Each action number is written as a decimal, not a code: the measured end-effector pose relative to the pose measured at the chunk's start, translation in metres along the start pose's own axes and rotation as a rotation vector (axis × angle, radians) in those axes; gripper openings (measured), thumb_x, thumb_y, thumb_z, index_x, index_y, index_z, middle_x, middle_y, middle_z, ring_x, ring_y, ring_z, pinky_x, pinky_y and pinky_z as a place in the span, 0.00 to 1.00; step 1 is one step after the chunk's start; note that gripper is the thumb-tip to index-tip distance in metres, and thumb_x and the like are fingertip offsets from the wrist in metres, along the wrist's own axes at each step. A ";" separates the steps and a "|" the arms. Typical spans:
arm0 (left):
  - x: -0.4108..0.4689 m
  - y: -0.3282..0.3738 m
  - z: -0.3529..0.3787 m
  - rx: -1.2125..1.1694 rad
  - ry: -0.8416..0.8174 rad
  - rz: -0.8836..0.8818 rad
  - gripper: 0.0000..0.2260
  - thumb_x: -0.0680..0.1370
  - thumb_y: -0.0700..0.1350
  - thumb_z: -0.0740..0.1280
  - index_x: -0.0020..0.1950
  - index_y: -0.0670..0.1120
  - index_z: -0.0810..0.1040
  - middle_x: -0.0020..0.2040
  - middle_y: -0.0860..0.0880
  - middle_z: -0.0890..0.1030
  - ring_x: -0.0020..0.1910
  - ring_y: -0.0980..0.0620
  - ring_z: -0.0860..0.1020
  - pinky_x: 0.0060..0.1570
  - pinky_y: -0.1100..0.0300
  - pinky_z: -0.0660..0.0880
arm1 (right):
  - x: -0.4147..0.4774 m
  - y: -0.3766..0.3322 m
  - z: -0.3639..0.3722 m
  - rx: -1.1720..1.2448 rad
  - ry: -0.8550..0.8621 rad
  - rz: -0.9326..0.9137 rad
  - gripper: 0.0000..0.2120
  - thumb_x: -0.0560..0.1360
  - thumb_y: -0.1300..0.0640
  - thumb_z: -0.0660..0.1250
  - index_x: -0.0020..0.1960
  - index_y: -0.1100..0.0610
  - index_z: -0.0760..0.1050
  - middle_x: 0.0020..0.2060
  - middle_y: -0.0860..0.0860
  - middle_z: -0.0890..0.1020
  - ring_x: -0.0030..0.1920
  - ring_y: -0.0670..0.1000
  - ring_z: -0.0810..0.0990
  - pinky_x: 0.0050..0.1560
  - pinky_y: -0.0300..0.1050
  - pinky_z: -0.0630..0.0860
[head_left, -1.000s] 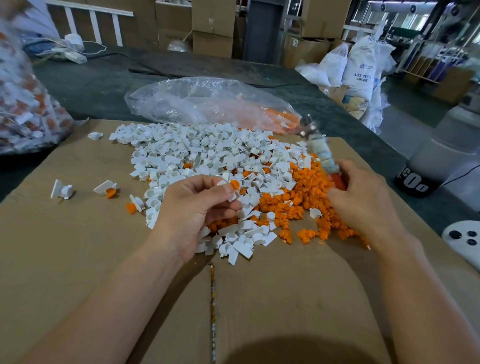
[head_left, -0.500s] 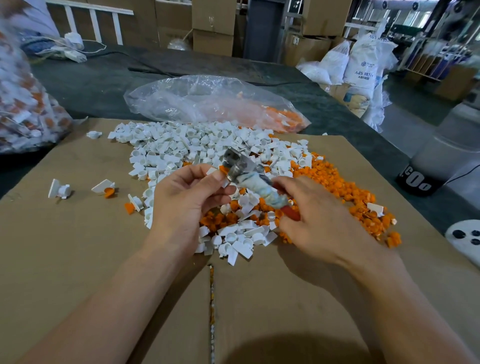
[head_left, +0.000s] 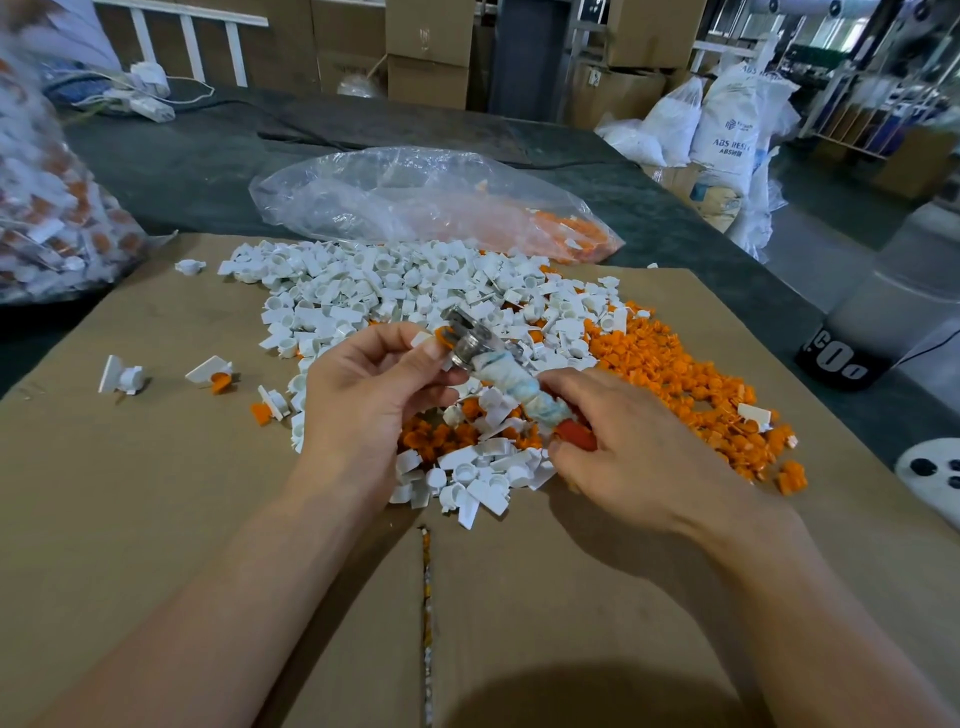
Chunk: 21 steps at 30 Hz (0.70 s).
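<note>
View: head camera, looking down on a cardboard sheet (head_left: 156, 519).
Left hand (head_left: 363, 395): pinching a small orange-and-white piece (head_left: 435, 336) between thumb and fingertips, holding it above the heaps and against the tool's metal head.
Right hand (head_left: 623, 457): curling round the red handle of a cloth-wrapped tool (head_left: 498, 374), aiming its metal head up and left at the piece.
Step, as judged: probably seating the orange insert in the white part. It is going best with tool and piece in one line, the pinch sitting close to the joint, and fingertips staying off the metal.
Loose stock: white parts (head_left: 415, 280) lying heaped mid-sheet; orange inserts (head_left: 675, 384) spreading to their right, touching them.
Clear bag (head_left: 415, 202): lying behind the heaps, mostly slack, holding orange inserts at its right end.
Second bag (head_left: 52, 208): sitting at the left edge, bulging with orange and white pieces.
</note>
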<state>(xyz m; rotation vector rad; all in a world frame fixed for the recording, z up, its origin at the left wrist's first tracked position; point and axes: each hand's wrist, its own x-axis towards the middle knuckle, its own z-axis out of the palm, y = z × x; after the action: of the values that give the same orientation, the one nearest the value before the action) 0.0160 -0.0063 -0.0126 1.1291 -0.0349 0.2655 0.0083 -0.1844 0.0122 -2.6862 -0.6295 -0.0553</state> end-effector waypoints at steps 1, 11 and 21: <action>0.000 0.000 0.000 0.000 -0.002 0.000 0.06 0.64 0.41 0.68 0.38 0.41 0.76 0.28 0.50 0.79 0.29 0.53 0.79 0.31 0.65 0.77 | 0.000 -0.001 0.000 0.007 -0.009 0.001 0.16 0.73 0.54 0.61 0.61 0.51 0.67 0.48 0.48 0.72 0.48 0.48 0.70 0.47 0.45 0.68; 0.002 -0.002 -0.001 -0.007 0.035 -0.035 0.03 0.66 0.39 0.68 0.37 0.40 0.75 0.30 0.46 0.80 0.29 0.52 0.79 0.30 0.65 0.76 | -0.001 -0.008 0.003 0.121 -0.057 0.051 0.08 0.73 0.59 0.61 0.51 0.53 0.69 0.36 0.49 0.74 0.35 0.51 0.72 0.33 0.50 0.68; 0.001 -0.001 -0.002 0.025 0.068 -0.044 0.07 0.73 0.32 0.64 0.37 0.40 0.74 0.29 0.46 0.79 0.27 0.52 0.79 0.29 0.65 0.75 | 0.001 -0.013 0.008 0.128 -0.046 0.044 0.08 0.73 0.59 0.61 0.39 0.49 0.64 0.30 0.48 0.69 0.30 0.49 0.67 0.31 0.47 0.63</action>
<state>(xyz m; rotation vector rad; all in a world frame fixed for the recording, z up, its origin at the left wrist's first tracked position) 0.0169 -0.0049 -0.0146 1.1440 0.0541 0.2653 0.0032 -0.1706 0.0092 -2.5825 -0.5679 0.0570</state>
